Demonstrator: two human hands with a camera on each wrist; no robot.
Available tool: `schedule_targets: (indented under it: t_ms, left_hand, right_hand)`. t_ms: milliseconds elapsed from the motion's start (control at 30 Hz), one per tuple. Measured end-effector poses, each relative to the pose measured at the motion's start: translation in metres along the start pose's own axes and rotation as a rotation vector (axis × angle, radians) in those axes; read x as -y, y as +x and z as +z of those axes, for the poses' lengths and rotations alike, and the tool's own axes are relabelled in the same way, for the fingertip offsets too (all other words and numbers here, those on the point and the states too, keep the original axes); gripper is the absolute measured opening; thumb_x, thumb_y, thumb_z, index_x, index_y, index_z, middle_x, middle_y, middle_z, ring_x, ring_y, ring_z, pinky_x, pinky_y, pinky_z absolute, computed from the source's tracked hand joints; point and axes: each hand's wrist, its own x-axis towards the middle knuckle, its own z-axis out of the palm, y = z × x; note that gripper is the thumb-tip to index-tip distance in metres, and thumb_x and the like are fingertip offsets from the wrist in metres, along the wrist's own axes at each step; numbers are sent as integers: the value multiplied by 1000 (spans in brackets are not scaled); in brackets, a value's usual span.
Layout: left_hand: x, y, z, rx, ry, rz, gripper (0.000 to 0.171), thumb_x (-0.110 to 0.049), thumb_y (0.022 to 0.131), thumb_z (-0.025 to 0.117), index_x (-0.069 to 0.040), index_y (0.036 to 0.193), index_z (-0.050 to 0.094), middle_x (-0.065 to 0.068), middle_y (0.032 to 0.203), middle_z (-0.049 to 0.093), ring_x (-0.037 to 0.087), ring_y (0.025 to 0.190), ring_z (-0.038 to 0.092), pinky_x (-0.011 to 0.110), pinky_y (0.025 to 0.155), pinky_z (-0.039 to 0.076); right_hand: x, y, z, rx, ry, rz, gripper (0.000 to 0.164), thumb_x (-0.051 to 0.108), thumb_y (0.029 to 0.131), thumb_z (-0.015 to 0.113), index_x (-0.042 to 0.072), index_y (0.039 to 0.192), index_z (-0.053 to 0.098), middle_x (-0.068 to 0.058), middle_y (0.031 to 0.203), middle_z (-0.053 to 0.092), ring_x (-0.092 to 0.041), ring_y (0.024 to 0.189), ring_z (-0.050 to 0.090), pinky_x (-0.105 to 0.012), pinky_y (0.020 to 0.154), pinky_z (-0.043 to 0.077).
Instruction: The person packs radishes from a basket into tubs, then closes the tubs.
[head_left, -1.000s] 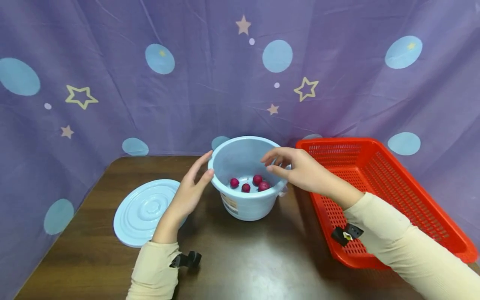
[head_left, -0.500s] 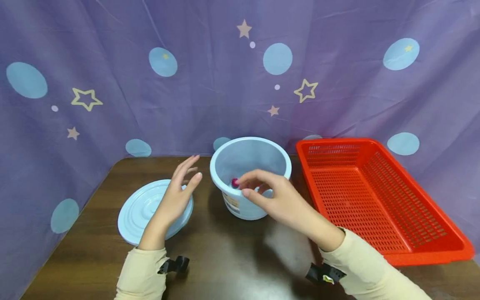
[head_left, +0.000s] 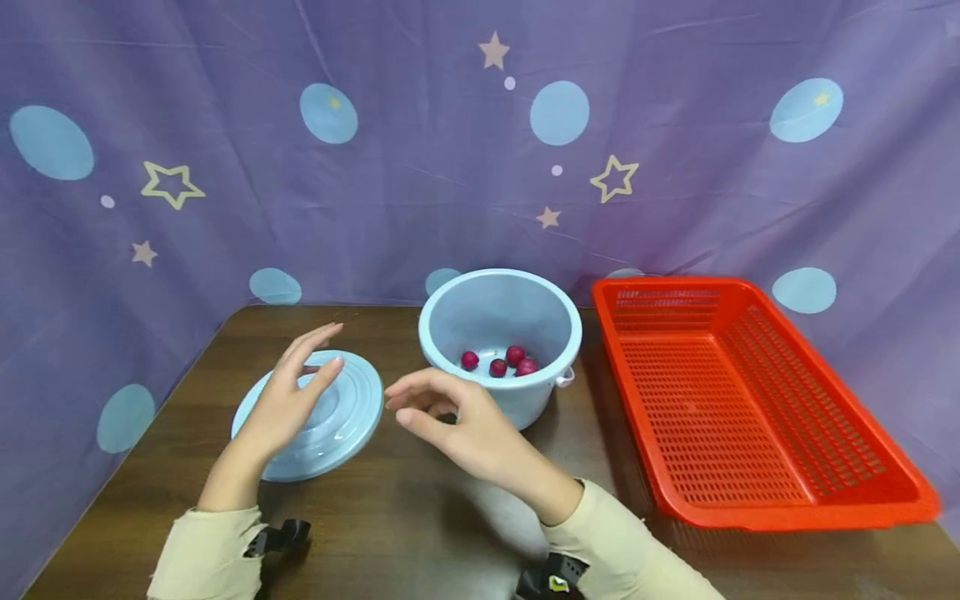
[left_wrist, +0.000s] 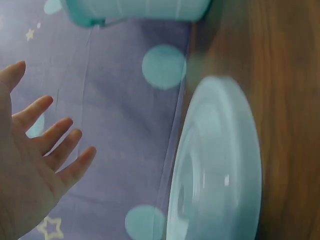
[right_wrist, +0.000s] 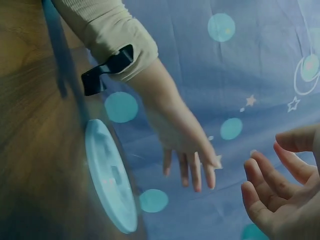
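A round light-blue lid lies on the table at the left in the head view. My left hand hovers above it with fingers spread and nothing held; the left wrist view shows the lid apart from the fingers. My right hand is in the air between the lid and a light-blue bucket, fingers loosely bent and holding nothing. Several dark red round fruits or vegetables, like radishes, lie on the bucket's bottom. In the right wrist view, both the left hand and the right hand are visible.
A large red plastic basket with slotted walls stands on the right side of the wooden table. A purple curtain with stars and dots hangs behind the table. The bucket has a handle mount on its right.
Both hands have moved left, away from the bucket. The left hand let go of the bucket's rim and came over the lid; the right hand crossed in front of the bucket. Bucket, lid and basket stay put.
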Motion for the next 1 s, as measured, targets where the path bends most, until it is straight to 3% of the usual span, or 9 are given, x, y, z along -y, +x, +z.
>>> schedule_targets:
  t_ms: [233,333,467,500,567,733,833,1000]
  left_hand:
    - [17,-11,-31,34,24,-71,54,-24,105,52,-14,155,33,17,152,37,41,134,35,17,92,31]
    - [24,-16,-41,63,18,-133,57,-27,104,52,-13,156,30,18,154,35,42,136,33,20,96,31]
    - [32,-23,-53,103,-17,-219,62,-30,104,53,-10,157,26,20,157,29,44,140,27,49,109,28]
    - [35,-24,-55,111,-24,-238,64,-31,104,53,-9,157,25,20,157,28,44,141,25,51,111,26]
    - [39,-27,-59,131,-33,-284,68,-35,103,54,-8,157,22,21,159,24,46,142,21,67,107,21]
    - [51,-32,-65,170,8,-377,75,-43,102,53,-7,158,19,25,159,19,51,142,17,72,104,21]
    - [59,-35,-67,183,37,-416,76,-46,102,51,-7,158,18,28,158,20,54,139,20,73,101,23]
    - [70,-41,-71,201,48,-449,77,-46,103,48,-5,158,14,32,156,18,56,138,21,74,99,25]
  right_hand:
    - [-23,21,22,-52,50,40,26,5,93,67,4,119,66,-11,111,69,-9,92,64,-27,81,52]
    - [-35,28,31,-84,79,75,27,5,91,68,4,118,66,-14,111,68,-7,90,63,-25,80,52]
    - [-46,35,43,-126,89,106,28,5,90,70,4,117,67,-16,111,68,-9,90,63,-23,79,51]
    - [-49,37,45,-142,77,106,28,5,90,70,4,117,67,-15,111,68,-11,91,63,-24,80,51]
    - [-55,41,47,-179,66,107,28,4,90,70,3,118,67,-14,110,69,-19,96,64,-26,83,52]
    - [-69,52,48,-243,86,179,29,7,92,70,5,121,65,-12,113,66,-22,101,61,-28,85,50]
    - [-79,56,50,-227,97,245,32,10,91,70,5,122,63,-15,117,64,-19,101,60,-28,86,49]
    - [-95,60,56,-192,71,292,36,8,89,70,2,124,60,-20,120,61,-28,104,61,-30,91,48]
